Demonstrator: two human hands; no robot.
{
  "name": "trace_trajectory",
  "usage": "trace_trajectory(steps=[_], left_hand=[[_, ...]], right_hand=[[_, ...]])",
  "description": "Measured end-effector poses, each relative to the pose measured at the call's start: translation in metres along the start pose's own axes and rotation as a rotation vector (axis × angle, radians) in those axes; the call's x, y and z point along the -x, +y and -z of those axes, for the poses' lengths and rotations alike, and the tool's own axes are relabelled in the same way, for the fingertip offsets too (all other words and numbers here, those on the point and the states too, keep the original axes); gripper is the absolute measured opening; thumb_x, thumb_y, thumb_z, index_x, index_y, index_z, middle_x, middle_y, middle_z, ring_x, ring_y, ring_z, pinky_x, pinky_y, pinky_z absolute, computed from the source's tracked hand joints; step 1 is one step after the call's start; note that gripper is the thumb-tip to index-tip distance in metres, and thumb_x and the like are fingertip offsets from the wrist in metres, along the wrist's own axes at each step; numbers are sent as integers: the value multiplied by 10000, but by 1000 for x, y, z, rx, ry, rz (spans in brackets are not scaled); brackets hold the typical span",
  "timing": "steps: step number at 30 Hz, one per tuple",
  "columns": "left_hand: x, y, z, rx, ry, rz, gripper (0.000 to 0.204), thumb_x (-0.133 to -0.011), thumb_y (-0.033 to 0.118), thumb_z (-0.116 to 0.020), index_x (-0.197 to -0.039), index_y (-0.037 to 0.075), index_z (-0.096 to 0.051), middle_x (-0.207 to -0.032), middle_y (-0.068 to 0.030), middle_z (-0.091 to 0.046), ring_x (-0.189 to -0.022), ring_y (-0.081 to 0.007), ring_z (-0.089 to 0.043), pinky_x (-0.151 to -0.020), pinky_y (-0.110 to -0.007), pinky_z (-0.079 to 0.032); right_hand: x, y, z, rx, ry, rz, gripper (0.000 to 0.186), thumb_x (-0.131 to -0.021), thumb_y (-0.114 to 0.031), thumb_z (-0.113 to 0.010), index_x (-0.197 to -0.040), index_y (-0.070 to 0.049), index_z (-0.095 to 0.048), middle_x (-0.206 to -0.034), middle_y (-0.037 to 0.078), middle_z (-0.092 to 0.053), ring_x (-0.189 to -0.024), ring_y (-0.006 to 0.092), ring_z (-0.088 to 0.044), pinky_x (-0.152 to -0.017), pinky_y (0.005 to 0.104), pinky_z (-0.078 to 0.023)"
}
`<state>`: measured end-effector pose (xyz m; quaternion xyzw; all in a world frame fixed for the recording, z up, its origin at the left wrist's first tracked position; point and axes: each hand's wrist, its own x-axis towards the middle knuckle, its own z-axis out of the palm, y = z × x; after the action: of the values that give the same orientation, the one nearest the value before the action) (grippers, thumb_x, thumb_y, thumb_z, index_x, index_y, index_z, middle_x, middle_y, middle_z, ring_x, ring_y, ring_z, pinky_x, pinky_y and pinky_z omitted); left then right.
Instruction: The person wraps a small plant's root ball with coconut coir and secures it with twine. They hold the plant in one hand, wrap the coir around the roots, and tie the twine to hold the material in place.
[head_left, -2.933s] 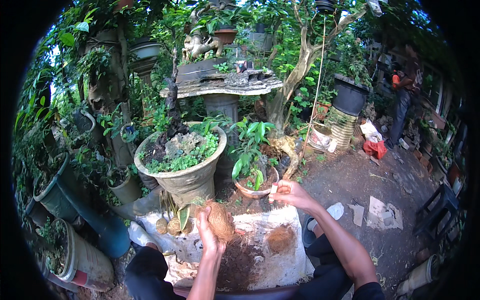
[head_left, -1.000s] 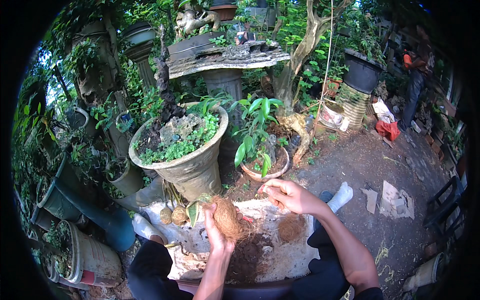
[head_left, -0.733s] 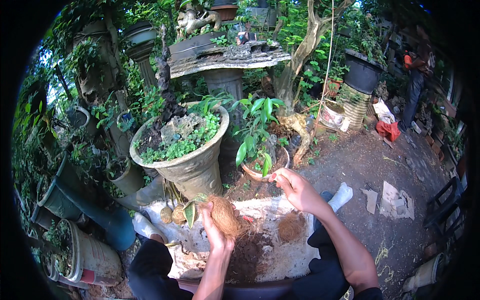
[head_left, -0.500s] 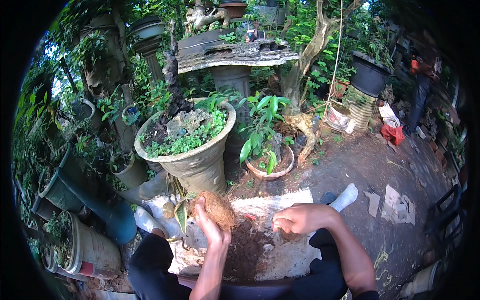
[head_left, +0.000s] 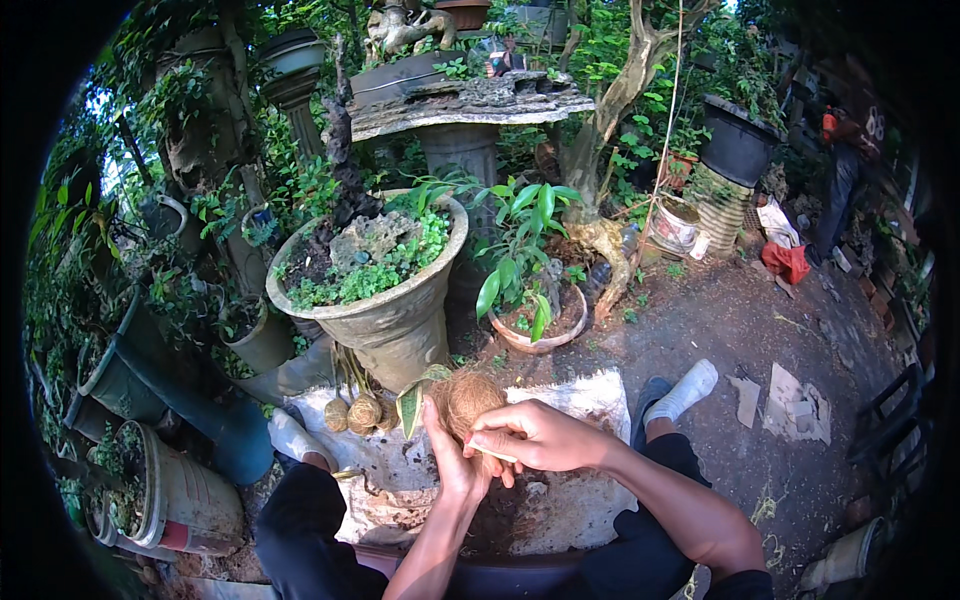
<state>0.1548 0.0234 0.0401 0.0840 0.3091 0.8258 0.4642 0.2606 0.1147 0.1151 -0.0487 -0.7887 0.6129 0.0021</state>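
Note:
A round ball of brown coconut fibre (head_left: 472, 396) with a green, yellow-edged leaf (head_left: 410, 410) at its left side is held above the sheet. My left hand (head_left: 455, 462) cups the ball from below and from the left, fingers closed round it. Against the ball's lower right, my right hand (head_left: 540, 437) is closed in a pinch. A thin pale strip shows at its fingertips, too small to name. Several similar fibre-wrapped balls (head_left: 363, 414) with stems lie on the dirty white sheet (head_left: 590, 395) to the left.
Dark soil lies on the sheet between my legs. Just beyond stand a large stone-coloured pot (head_left: 385, 330) and a low bowl with a leafy plant (head_left: 540, 335). Buckets (head_left: 190, 490) crowd the left. Cardboard scraps (head_left: 797, 405) lie right. Another person (head_left: 845, 180) stands far right.
My right hand has moved left from apart to against the fibre ball. The left hand has shifted slightly right with the ball, uncovering more of the balls behind it.

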Motion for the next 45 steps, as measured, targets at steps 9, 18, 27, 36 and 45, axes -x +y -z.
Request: trace_trajectory(steps=[9, 18, 27, 36, 45], left_hand=[[-9, 2, 5, -92, -326, 4, 429, -983, 276, -490, -1337, 83, -343, -1136, -144, -556, -978, -282, -588, -814, -433, -521], [-6, -3, 1, -322, -339, -89, 614, -978, 181, -543, -1454, 138, -157, -1306, -116, -461, -1161, -201, -500, -967, -353, -447], [-4, -5, 1, -198, -401, -34, 607, -996, 207, -498, -1471, 195, -120, -1359, -101, -395, -1212, -205, -456, -1009, -380, -429], [0, 5, 9, -293, -547, 99, 842, -905, 122, -634, -1485, 126, -23, -1401, -138, -333, -1297, -222, -362, -1075, -390, -329], [0, 3, -1, -594, -537, -41, 891, -851, -20, -669, -1457, 97, -26, -1277, -119, -457, -1157, -190, -494, -967, -338, -444]], right_hand=[[14, -7, 29, -94, 141, -79, 325, -1013, -319, -464, -1016, -21, -592, -759, 38, -630, -617, 106, -640, -528, 232, -465], [25, -19, 20, 109, 28, -41, 327, -992, -304, -508, -1061, -2, -614, -823, 81, -691, -537, 122, -607, -527, 282, -476], [29, -16, 35, 33, 79, -73, 316, -971, -308, -553, -1015, -10, -649, -656, 42, -614, -475, 76, -534, -448, 240, -412], [31, -16, 37, 24, 97, -94, 333, -963, -329, -563, -1042, -25, -671, -654, 47, -625, -442, 66, -513, -426, 218, -394], [29, -10, 37, -38, 72, -71, 369, -982, -330, -535, -1073, 7, -653, -683, 62, -636, -441, 72, -517, -417, 213, -404]])
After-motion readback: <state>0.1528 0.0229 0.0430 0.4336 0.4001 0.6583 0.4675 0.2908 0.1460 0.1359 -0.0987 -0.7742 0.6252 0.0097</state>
